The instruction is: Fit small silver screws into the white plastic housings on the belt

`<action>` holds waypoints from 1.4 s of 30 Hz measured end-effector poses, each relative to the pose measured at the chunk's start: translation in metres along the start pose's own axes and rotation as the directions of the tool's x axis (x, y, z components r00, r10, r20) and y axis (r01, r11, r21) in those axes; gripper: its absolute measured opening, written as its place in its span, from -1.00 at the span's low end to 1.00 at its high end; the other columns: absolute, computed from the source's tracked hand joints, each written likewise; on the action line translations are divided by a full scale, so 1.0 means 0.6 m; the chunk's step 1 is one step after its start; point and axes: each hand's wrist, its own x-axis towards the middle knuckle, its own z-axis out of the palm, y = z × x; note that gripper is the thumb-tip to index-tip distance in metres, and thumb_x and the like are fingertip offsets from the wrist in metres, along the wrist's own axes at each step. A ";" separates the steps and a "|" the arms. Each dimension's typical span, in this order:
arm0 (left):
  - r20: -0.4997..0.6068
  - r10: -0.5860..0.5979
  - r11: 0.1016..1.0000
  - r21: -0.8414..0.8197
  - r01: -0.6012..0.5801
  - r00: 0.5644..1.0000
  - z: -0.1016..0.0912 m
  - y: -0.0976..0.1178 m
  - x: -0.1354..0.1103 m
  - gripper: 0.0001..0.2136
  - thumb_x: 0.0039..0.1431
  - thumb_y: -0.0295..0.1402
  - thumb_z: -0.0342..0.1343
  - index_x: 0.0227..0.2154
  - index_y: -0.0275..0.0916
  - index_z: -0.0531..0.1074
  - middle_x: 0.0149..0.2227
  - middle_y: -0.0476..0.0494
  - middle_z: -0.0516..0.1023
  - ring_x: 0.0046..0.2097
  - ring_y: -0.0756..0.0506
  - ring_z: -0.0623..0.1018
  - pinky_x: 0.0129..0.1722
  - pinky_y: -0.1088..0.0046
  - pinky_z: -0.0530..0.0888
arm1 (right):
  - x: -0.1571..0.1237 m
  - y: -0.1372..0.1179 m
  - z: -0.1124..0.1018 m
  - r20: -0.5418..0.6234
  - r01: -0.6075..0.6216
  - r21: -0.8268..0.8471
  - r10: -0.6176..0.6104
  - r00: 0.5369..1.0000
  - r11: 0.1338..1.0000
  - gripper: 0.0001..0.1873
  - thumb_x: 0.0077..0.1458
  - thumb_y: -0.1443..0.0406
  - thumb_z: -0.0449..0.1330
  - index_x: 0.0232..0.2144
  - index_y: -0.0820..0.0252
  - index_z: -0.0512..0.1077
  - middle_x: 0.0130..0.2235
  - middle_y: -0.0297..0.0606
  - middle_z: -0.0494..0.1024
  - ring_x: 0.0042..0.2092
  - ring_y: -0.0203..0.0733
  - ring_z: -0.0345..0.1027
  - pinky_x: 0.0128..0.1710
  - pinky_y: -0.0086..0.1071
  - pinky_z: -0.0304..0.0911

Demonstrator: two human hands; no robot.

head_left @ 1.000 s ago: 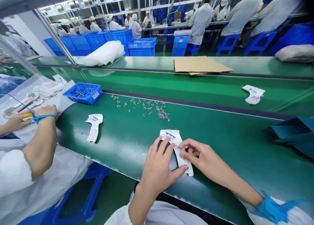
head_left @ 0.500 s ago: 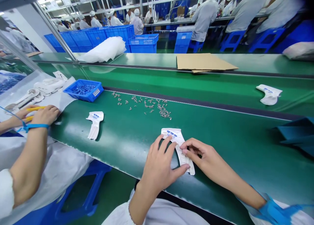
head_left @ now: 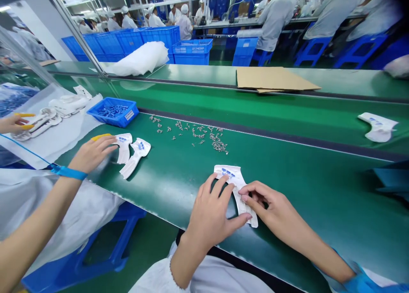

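Observation:
A white curved plastic handle shell [head_left: 242, 183] with small blue parts near its top lies on the green table in front of me. My left hand [head_left: 211, 212] rests on it with fingers spread, fingertips along its upper left edge and thumb near the lower end. Over the shell's middle, my right hand [head_left: 273, 205] pinches thumb and forefinger together; anything between them is too small or hidden to make out. Beyond the shell lies a scatter of small metal pieces [head_left: 219, 143].
To the left, a co-worker's hand [head_left: 94, 152] touches one of two similar white shells [head_left: 136, 156]. A blue bin [head_left: 116, 120] of small blue parts stands behind them. Across the dark divider, another shell [head_left: 378, 126] lies on the green belt, with cardboard [head_left: 275, 79] farther back.
The co-worker's hand has reached right, and a second white shell now lies beside the first. My hands keep nearly the same pose on my shell; the view has shifted slightly.

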 end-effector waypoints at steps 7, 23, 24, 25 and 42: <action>0.007 -0.004 1.000 0.009 0.004 1.000 0.000 0.000 0.001 -0.42 0.11 -0.02 0.25 0.11 -0.19 0.31 0.24 -0.24 0.35 0.33 -0.35 0.20 0.21 -0.01 0.34 | -0.001 0.003 0.003 0.007 0.001 0.029 -0.001 1.000 1.000 -0.76 0.31 0.08 0.06 -0.18 0.02 0.44 -0.37 -0.34 0.41 -0.36 -0.18 0.25 -0.34 -0.33 0.18; 0.008 -0.018 1.000 -0.004 0.018 1.000 0.001 -0.001 0.006 -0.43 0.08 -0.04 0.28 0.09 -0.17 0.32 0.24 -0.22 0.34 0.31 -0.34 0.22 0.20 0.01 0.35 | 0.012 -0.003 -0.001 -0.040 -0.037 -0.041 0.035 0.999 0.998 -0.87 0.22 0.17 0.12 -0.28 0.07 0.35 -0.43 -0.38 0.41 -0.44 -0.23 0.22 -0.45 -0.38 0.12; 0.012 -0.026 1.000 -0.005 0.026 1.000 0.000 -0.001 0.006 -0.44 0.08 -0.05 0.29 0.09 -0.17 0.32 0.25 -0.21 0.34 0.32 -0.34 0.21 0.19 0.01 0.35 | 0.015 -0.006 -0.005 -0.009 -0.040 -0.028 0.039 0.999 0.999 -0.88 0.21 0.17 0.13 -0.29 0.08 0.35 -0.45 -0.39 0.40 -0.45 -0.24 0.22 -0.47 -0.39 0.11; 0.018 -0.034 0.999 -0.004 0.034 0.999 0.000 -0.001 0.006 -0.44 0.09 -0.06 0.29 0.09 -0.16 0.32 0.25 -0.20 0.33 0.32 -0.35 0.21 0.19 0.00 0.36 | 0.019 -0.008 -0.010 0.031 -0.038 -0.017 0.039 0.999 0.999 -0.87 0.20 0.18 0.13 -0.29 0.09 0.36 -0.46 -0.40 0.40 -0.46 -0.25 0.22 -0.48 -0.40 0.11; 0.044 -0.040 0.999 -0.015 0.041 0.998 -0.001 -0.007 -0.002 -0.43 0.10 -0.04 0.27 0.10 -0.22 0.33 0.28 -0.25 0.30 0.32 -0.44 0.21 0.14 -0.13 0.40 | 0.212 -0.023 -0.032 -0.103 0.134 -0.531 -0.221 0.970 0.837 -0.82 0.20 0.34 0.11 -0.23 0.20 0.51 -0.24 -0.17 0.58 -0.26 -0.12 0.45 -0.28 -0.35 0.23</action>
